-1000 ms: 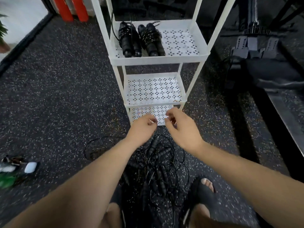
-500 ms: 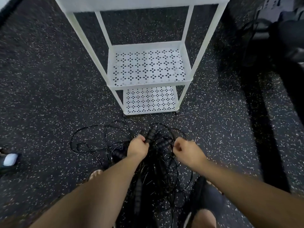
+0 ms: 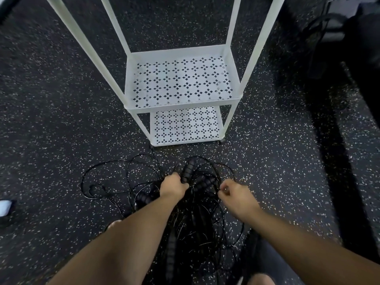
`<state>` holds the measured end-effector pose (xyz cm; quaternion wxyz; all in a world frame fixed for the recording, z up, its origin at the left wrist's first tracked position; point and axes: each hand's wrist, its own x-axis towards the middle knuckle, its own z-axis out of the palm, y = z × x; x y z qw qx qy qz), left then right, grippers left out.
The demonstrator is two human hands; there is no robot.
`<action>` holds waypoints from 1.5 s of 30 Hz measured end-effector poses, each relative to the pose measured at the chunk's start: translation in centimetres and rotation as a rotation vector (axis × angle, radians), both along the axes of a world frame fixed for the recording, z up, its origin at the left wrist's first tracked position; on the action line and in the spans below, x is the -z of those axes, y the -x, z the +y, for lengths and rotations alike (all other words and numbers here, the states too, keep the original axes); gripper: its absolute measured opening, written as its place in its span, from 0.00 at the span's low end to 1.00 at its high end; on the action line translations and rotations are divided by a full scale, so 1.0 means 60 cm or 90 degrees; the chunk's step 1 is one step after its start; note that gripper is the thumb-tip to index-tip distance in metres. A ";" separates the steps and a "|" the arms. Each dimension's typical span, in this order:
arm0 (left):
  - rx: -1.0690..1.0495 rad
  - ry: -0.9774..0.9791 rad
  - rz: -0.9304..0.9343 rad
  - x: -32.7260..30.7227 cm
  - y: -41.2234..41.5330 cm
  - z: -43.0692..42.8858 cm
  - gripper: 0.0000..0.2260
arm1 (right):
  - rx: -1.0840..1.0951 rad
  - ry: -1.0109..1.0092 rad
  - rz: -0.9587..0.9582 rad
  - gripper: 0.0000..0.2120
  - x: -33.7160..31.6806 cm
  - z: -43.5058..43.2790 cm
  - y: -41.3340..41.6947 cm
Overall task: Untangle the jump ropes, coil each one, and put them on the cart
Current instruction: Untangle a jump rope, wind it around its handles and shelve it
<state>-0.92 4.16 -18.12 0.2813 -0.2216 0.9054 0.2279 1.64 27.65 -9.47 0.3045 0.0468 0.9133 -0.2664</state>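
The jump ropes (image 3: 197, 214) are a knot of thin black cords and ribbed black handles heaped on the floor (image 3: 61, 120), just in front of the cart's (image 3: 183, 103) bottom shelf. The left hand (image 3: 172, 187) grips one upright handle (image 3: 187, 171), and the right hand (image 3: 236, 195) has its fingers curled in, pinching cords at the tangle's right edge. The floor is dark speckled rubber, and the cart is white with perforated shelves.

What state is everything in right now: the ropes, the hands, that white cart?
jump ropes: tangled in one pile on the floor, uncoiled.
handle: gripped at its near end.
left hand: curled round the handle.
right hand: pinching a thin cord of the pile.
cart: upright beyond the pile.
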 end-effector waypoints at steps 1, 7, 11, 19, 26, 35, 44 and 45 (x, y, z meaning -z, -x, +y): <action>-0.002 -0.013 -0.014 -0.008 0.002 0.000 0.13 | 0.001 0.008 0.002 0.05 -0.006 -0.003 0.002; 0.083 -0.072 -0.057 -0.099 0.012 -0.033 0.09 | -0.045 0.024 0.070 0.06 -0.081 -0.015 0.035; 0.154 -0.159 -0.092 -0.197 0.003 -0.061 0.12 | -0.078 0.045 0.110 0.09 -0.161 -0.027 0.045; 0.287 -0.160 -0.025 -0.419 -0.025 -0.069 0.25 | -0.096 0.080 0.020 0.25 -0.371 -0.076 0.002; 0.320 -0.178 0.082 -0.584 -0.067 -0.043 0.16 | 0.022 0.228 -0.057 0.15 -0.517 -0.114 -0.058; 0.288 -0.140 0.177 -0.739 -0.108 -0.035 0.37 | 0.115 0.165 0.159 0.11 -0.651 -0.104 -0.091; 0.299 -0.262 0.213 -0.780 -0.109 0.000 0.16 | 0.189 0.307 0.269 0.11 -0.719 -0.094 -0.103; 0.287 -0.268 0.226 -0.783 -0.104 0.005 0.13 | 0.228 0.354 0.287 0.11 -0.726 -0.089 -0.099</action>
